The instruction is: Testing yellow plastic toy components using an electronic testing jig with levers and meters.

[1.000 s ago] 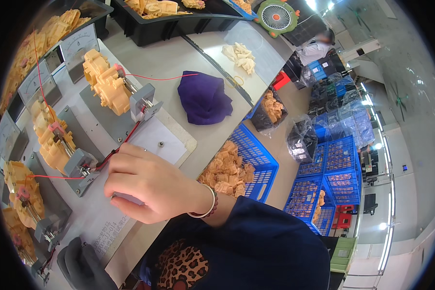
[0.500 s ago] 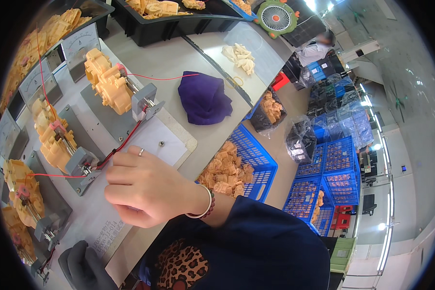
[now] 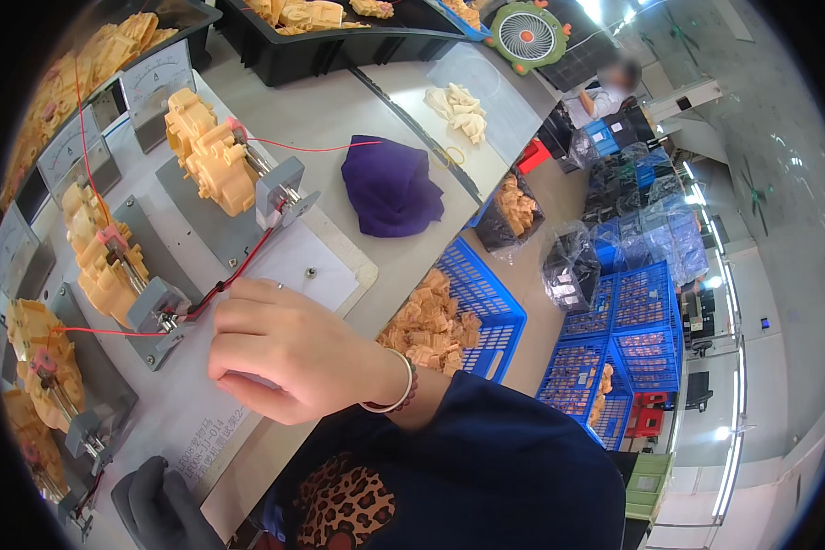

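Note:
My right hand (image 3: 280,353), bare, with a ring and bracelets, is curled into a loose fist palm down over the near edge of a grey test board (image 3: 170,399). No object shows in it; its palm is hidden. My left hand (image 3: 160,504), in a dark grey glove, lies at the lower left near the board's edge, fingers loosely apart and holding nothing visible. Beyond my hands, several cream plastic gearbox housings (image 3: 211,156) sit in metal clamp fixtures (image 3: 280,192), with red wires (image 3: 312,148) running from them. Analogue meters (image 3: 156,87) stand behind the fixtures.
A purple cloth (image 3: 390,188) and a crumpled cream cloth (image 3: 458,112) lie on the table. Black trays (image 3: 330,50) of cream parts stand at the back. Blue crates (image 3: 495,312) of parts are at the right. A green fan (image 3: 528,38) and a person (image 3: 605,92) are farther off.
My right hand has shifted slightly to the right and turned a little, its fingers curled more tightly. The left hand and the housings stay essentially as they were.

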Demonstrator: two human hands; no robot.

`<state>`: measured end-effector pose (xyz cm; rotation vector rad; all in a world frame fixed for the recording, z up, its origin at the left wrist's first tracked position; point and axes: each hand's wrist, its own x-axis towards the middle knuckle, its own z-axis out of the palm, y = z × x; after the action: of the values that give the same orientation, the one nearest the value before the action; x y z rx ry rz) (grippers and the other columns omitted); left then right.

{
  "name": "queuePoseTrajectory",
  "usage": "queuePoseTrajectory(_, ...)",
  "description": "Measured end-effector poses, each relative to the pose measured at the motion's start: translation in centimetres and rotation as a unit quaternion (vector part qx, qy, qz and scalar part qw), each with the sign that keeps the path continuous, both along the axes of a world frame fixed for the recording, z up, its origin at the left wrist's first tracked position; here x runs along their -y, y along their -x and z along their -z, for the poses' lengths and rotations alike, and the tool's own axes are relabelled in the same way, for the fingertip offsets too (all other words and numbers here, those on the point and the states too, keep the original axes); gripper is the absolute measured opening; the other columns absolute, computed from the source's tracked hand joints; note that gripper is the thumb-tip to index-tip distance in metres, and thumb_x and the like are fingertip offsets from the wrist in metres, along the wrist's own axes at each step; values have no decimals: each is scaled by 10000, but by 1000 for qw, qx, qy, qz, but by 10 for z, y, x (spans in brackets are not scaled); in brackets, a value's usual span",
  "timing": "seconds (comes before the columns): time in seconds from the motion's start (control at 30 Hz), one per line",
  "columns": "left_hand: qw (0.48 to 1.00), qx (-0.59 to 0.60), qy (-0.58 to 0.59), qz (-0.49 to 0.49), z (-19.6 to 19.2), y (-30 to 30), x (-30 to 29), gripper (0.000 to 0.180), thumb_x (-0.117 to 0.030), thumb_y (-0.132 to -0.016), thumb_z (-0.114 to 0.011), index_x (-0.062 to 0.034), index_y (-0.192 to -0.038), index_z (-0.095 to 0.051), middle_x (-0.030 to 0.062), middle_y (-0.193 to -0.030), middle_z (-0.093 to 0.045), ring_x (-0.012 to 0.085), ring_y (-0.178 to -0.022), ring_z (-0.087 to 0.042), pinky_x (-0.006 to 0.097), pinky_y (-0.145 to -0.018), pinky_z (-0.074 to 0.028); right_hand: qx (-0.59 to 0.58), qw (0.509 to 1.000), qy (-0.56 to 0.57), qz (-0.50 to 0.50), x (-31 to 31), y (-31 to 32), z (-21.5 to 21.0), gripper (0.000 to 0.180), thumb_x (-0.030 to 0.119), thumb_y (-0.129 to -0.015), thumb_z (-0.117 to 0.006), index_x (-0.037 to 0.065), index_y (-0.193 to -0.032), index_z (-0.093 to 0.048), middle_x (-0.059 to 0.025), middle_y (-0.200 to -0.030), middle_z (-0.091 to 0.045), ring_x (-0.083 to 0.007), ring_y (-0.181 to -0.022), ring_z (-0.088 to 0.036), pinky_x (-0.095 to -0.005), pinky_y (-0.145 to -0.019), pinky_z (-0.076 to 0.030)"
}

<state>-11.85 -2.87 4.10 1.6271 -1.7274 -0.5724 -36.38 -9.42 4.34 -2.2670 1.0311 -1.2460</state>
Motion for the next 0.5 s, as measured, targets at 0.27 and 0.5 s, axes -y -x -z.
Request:
queuePoseTrajectory(0.27, 1000, 7, -1, 2, 2, -4, -2, 174, 12, -877, -533, 60, -1032, -597, 122, -974, -571, 229, -892, -565, 313, -772, -467, -26, 999, -13, 36, -1, -5, 2, 143, 74, -730, -694, 92, -783, -563, -42, -784, -490, -254, -798, -481, -353, -688, -407)
queuePoseTrajectory(0.5, 1000, 8, 8, 5, 2, -6, -3, 170, 18, -880, -530, 57, -1032, -598, 121, -980, -575, 226, -892, -567, 310, -777, -466, -9, 999, -10, 36, -1, -5, 2, 141, 69, -724, -702, 94, -797, -584, -38, -788, -494, -257, -805, -477, -356, -692, -408)
